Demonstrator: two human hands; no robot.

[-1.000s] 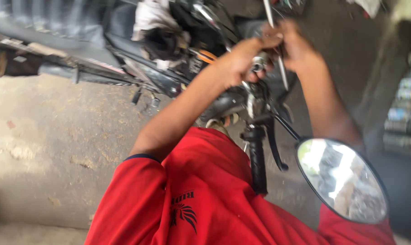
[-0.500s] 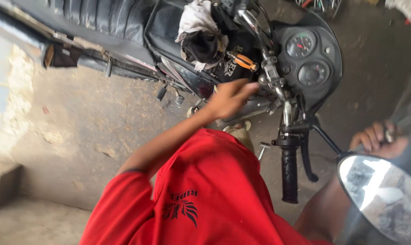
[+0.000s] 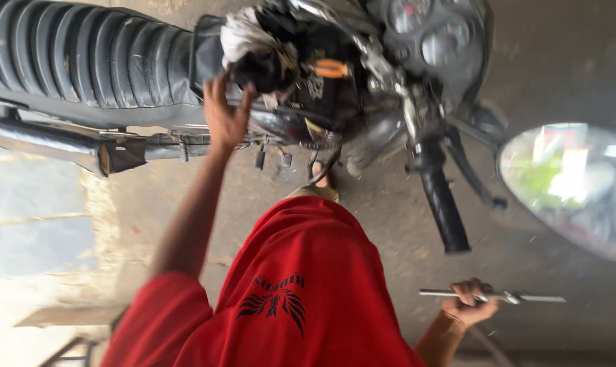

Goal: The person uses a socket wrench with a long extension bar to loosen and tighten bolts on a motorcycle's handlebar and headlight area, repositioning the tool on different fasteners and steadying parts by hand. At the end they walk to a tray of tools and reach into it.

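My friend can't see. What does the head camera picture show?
A person in a red shirt reaches their left hand to a rag on a black motorcycle, while the right hand holds a thin metal tool. A round mirror sits nearby.

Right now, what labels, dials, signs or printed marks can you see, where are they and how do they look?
Two round instrument dials: top centre above the handlebar, grey faces, blurred.
Orange oval label: on the black motorcycle tank, small.
Black winged emblem: on the red shirt, bottom centre.
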